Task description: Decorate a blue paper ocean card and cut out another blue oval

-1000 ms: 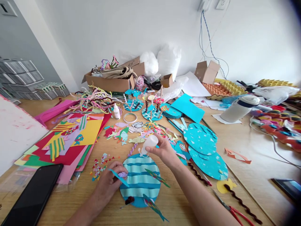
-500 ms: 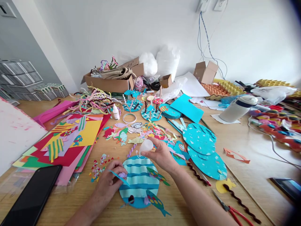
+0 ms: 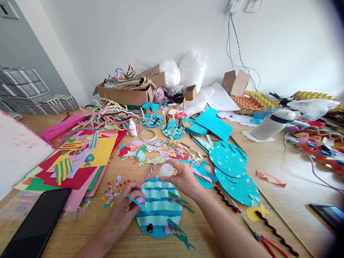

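Two bare hands were apart: the left hand [image 3: 125, 204] pinched a lilac chenille coil [image 3: 140, 199] with a blue paper piece [image 3: 135, 203] at the disc's left edge, while the right hand [image 3: 184, 177], wrist low and fingers forward, gripped a translucent squeeze bottle [image 3: 167, 170] above the far rim. Between them, flat on the table, lay the round blue disc [image 3: 160, 195], banded with wavy pale-aqua strips, two patterned paper fish [image 3: 178, 231] along its right side and a dark brown coil [image 3: 149, 228] near its front. Confetti scraps [image 3: 114, 190] lay to the left, beyond them coloured sheets [image 3: 106, 148] and a black smartphone [image 3: 40, 218]. Fish cut-outs [image 3: 140, 154] crowded the space just past the bottle; speckled blue ovals [image 3: 228, 157] and red-handled scissors [image 3: 261, 239] lay rightward. Farther back stood a white-capped tumbler [image 3: 270, 126] and an overfilled cardboard box [image 3: 125, 95].
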`<state>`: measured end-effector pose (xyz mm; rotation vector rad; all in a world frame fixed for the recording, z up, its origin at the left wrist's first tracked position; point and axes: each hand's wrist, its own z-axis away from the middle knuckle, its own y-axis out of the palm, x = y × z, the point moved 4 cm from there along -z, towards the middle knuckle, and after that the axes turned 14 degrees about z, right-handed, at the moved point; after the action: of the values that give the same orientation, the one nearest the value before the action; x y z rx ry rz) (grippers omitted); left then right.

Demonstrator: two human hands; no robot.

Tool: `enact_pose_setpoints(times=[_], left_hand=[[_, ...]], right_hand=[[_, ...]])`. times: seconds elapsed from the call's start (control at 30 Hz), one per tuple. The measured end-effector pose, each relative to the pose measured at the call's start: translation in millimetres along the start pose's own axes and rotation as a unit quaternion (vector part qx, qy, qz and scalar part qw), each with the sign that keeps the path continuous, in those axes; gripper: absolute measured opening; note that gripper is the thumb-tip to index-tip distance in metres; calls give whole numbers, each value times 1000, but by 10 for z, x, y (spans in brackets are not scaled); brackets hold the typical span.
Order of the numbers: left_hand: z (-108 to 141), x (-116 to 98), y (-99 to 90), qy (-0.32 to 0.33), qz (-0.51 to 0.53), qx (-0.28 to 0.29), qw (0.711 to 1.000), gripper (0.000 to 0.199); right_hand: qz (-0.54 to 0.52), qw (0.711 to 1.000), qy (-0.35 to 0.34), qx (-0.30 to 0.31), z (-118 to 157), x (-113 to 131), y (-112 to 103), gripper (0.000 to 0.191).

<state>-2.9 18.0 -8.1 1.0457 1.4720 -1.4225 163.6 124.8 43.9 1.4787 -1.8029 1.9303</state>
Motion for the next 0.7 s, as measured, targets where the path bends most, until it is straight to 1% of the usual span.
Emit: enact_pose_setpoints(times=[0.13,0.23,0.37,0.5,0.63,0.7], left_hand=[[6,8,1,-2,12,-2,1000,11],[12,22,0,-2,13,0,1000,11],[11,43,6,7,0,7,1000,12],[4,58,15,23,-18,14,999,13],[4,62,15,13,-25,18,999,12],[6,45,13,15,-34,19,999,12]], right_hand=[[-13,1000,6,-3,8,4,-50,17],[-15,1000,6,-5,12,6,-77,22],[-15,1000,3,-5,6,15,-63,22],[9,1000,7,0,-5,36,-38,23],[32,999,8,11,-2,58,-62,20],[33,999,8,7,3,59,-90,19]])
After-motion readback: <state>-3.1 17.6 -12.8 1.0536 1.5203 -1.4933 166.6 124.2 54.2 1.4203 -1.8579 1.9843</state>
